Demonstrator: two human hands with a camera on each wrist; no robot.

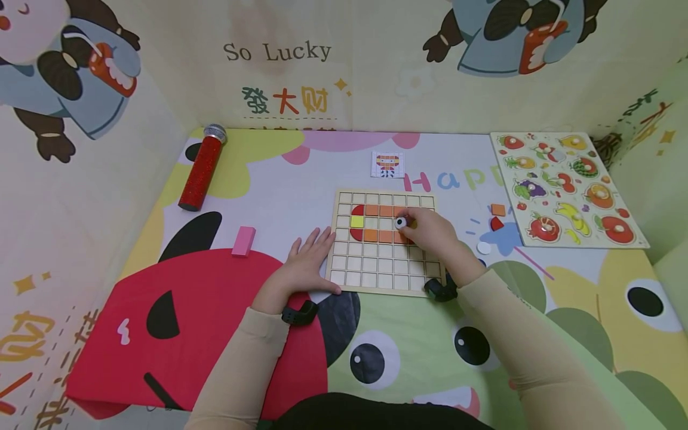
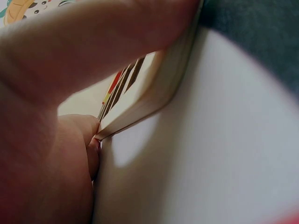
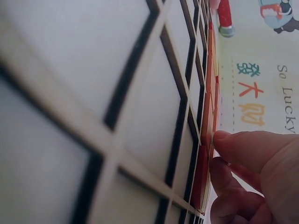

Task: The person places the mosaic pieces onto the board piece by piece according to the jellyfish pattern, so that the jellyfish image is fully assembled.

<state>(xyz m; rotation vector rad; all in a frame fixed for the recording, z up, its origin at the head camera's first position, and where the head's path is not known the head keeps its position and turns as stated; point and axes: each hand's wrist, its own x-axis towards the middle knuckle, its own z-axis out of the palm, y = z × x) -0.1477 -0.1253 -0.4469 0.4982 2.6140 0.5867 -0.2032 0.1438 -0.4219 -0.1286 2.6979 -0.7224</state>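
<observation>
- Head view: the right hand point(image 1: 430, 232) has its fingers curled round a small white eye piece point(image 1: 400, 223), pinching it over the upper right part of the wooden grid board point(image 1: 384, 272), which lies near the middle of the play mat point(image 1: 301, 179). The piece sits just beside the orange tiles point(image 1: 378, 210) already in their cells. If the fingers come down crooked, I judge they could nudge those tiles out of their cells.
- Head view: the left hand point(image 1: 303, 266) lies flat with straight fingers against the board's left edge. If that pressure slackens, the board could slide on the smooth mat.
- Left wrist view: the fingers point(image 2: 93, 51) press along the board's edge point(image 2: 154, 100); the board seems slightly lifted there, so tipping looks possible, though I cannot be sure.
- Right wrist view: the fingertips point(image 3: 229, 144) touch the row of orange tiles point(image 3: 208, 116) at the grid's edge; the eye piece itself is hidden here, so a slip would be hard to catch.
- Loose spare pieces point(image 1: 497, 216) lie by the fruit puzzle point(image 1: 570, 188) near the mat's right edge, within a sleeve's sweep.
</observation>
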